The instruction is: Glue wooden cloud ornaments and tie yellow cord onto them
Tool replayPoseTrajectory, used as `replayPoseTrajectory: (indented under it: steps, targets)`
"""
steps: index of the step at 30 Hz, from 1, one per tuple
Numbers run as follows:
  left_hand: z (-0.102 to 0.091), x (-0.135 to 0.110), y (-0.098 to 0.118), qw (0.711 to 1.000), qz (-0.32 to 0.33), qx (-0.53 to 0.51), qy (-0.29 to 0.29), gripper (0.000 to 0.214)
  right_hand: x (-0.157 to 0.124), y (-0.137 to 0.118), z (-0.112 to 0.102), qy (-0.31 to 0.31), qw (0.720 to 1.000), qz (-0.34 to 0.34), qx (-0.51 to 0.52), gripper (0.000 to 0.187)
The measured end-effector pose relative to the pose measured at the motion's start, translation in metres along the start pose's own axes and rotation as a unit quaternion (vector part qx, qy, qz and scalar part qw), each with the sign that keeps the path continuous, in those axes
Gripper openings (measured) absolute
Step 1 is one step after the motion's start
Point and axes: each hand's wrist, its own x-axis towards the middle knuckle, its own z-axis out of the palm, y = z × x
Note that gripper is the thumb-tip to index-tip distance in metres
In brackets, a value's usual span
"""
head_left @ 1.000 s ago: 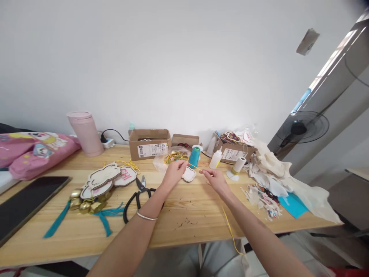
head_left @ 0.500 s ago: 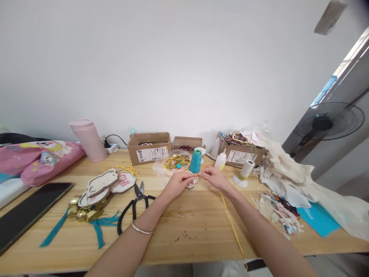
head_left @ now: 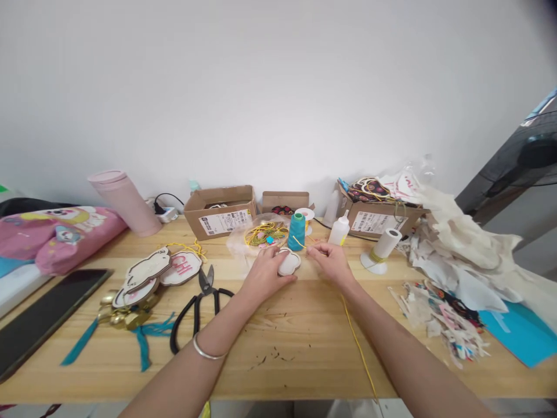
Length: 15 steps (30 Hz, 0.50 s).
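Note:
My left hand (head_left: 267, 271) curves round the left side of a small white scalloped plaque (head_left: 289, 263), with the fingers at its upper edge and the thumb below. Between thumb and fingertips my right hand (head_left: 331, 264) pinches a yellow cord (head_left: 299, 242), whose short end sticks out to the left. A long stretch of the cord runs from under this hand to the table's front edge. Just behind the plaque stands a cone of teal thread (head_left: 296, 232). A white squeeze bottle (head_left: 339, 230) is close behind my right hand.
Black-handled scissors (head_left: 207, 290) lie left of my forearm, beside larger plaques (head_left: 180, 267) and brass bells (head_left: 122, 317). Behind are cardboard boxes (head_left: 221, 215) and a bag of cords (head_left: 265, 235). To the right are a white spool (head_left: 385, 247) and fabric scraps (head_left: 444, 319).
My hands, close together before, have moved apart. The left has come down round the small plaque; the right now shows the yellow cord's end. The camera view has shifted slightly.

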Motion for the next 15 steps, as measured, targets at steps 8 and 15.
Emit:
replayPoseTrajectory:
  steps: [8,15]
  targets:
    - [-0.004,-0.001,0.004,0.999,0.020,-0.039,-0.013,0.072,-0.005,0.002,0.013,0.019,1.000,-0.008,0.018,0.016]
    - [-0.017,-0.006,0.022,0.980,0.076,-0.186,0.002,0.084,-0.004,-0.002,0.012,0.010,0.986,0.062,0.153,0.025]
